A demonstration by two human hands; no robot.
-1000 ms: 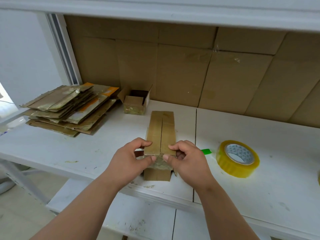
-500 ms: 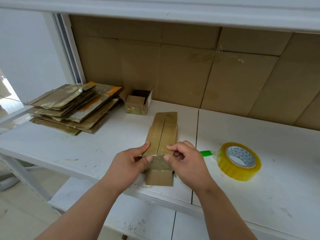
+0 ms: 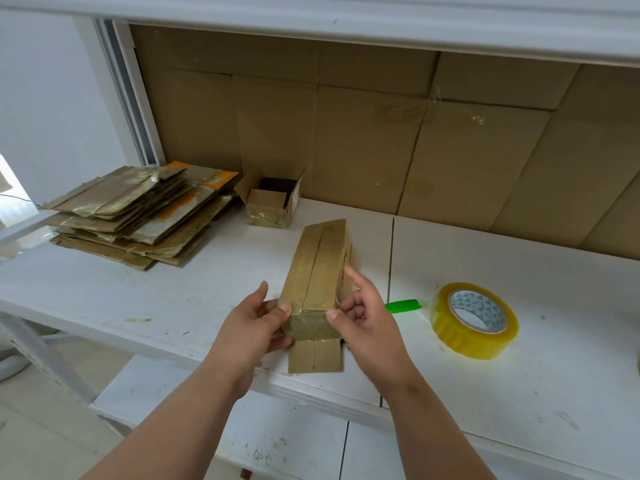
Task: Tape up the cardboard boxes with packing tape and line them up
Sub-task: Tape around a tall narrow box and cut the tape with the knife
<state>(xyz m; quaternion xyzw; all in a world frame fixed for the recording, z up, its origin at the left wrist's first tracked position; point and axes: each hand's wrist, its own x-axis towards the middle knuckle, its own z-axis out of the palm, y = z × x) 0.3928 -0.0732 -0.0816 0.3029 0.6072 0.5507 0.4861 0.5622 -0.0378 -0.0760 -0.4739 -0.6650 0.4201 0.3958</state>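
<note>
Resting, far left: stack of flattened brown cardboard boxes (image 3: pixel 135 216), some with glossy tape and orange patches, lies on the white worktable (image 3: pixel 519 358) near its back-left corner.
Small box: small open brown cardboard box (image 3: pixel 272 206), flaps up, stands just right of the stack, against the brown cardboard backing sheets (image 3: pixel 381 133) that line the rear wall.
Left hand (image 3: pixel 251 329): thumb presses the near top-left corner of the long narrow brown cardboard box (image 3: pixel 317 271); fingers curl round its left side and under it, gripping the box.
Long box: sits at the middle of the table near the front edge, its length running away from the camera, far end tilted slightly right. Top flaps are folded shut with the centre seam visible. Near end carries shiny clear tape; below it two bare flaps hang down towards the table edge.
Right hand (image 3: pixel 365 318): thumb tip touches the near top-right corner of the long box; index finger is extended along the right side, other fingers loosely curled beside it. A pinch at the corner, not a full grasp.
Green piece: bright green strip (image 3: pixel 403 305) lies on the table just right of the right hand, pointing at the tape roll.
Tape: roll of clear yellowish packing tape (image 3: pixel 474 320) with a white printed core lies on the table, well apart from the long box, untouched.
</note>
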